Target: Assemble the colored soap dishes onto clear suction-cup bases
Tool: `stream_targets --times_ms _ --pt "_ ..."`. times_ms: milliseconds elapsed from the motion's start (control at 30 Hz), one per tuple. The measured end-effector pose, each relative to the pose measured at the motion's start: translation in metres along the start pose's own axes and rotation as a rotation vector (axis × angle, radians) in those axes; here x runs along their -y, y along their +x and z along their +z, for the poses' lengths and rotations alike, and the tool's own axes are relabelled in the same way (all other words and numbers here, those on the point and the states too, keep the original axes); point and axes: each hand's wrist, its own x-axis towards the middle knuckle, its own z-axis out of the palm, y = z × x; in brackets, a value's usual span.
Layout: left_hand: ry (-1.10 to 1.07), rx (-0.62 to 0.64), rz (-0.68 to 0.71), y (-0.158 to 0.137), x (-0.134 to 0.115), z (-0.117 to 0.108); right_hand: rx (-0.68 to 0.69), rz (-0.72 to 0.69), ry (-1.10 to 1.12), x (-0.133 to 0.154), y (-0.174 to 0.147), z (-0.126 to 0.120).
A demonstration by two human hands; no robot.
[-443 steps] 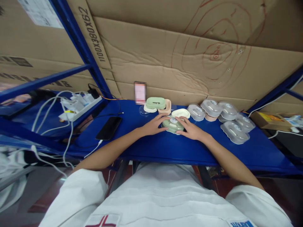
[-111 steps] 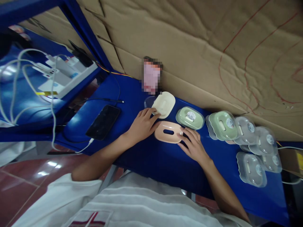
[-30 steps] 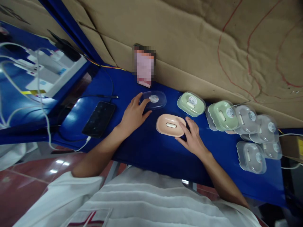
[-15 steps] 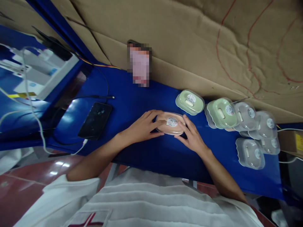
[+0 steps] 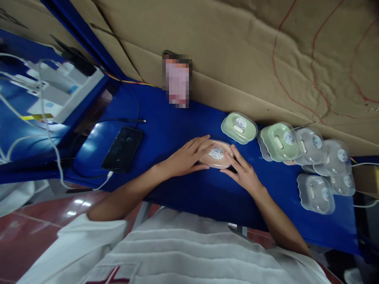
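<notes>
A small pink plastic box [image 5: 219, 161] with a clear lid lies flat on the blue table, a round printed sticker [image 5: 216, 153] on its top. My left hand [image 5: 188, 157] grips its left end, with the thumb along the near edge and other fingers over the far edge and top. At the right end, my right hand [image 5: 241, 169] holds the box between thumb and fingers, some fingertips on the lid close to the sticker. Just beyond stands a similar green box [image 5: 239, 128] with a white oblong piece and a sticker.
Another green box [image 5: 282, 142] sits to the right beside several grey clear-lidded boxes [image 5: 316, 193]. A black phone [image 5: 122, 150] with a white cable lies at left. A blurred-out phone [image 5: 177, 81] leans on the cardboard wall [image 5: 231, 51]. A power strip [image 5: 69, 100] stands far left.
The whole view has shifted slightly, so most things appear a little further right. My left index finger has slid slightly at the sticker's edge. Both hands stay on the pink box.
</notes>
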Motion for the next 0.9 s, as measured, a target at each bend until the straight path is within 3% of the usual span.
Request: stream_targets --times_ms 400,700,900 --pt "0.023 0.009 0.019 0.001 0.003 0.005 -0.026 -0.031 -0.096 0.002 0.000 -0.001" --pt "-0.082 -0.056 0.019 0.004 -0.002 0.003 -0.035 -0.033 -0.100 0.000 -0.003 0.006" --pt "-0.086 -0.071 -0.052 0.005 0.000 0.007 -0.037 -0.058 -0.065 0.002 0.000 0.010"
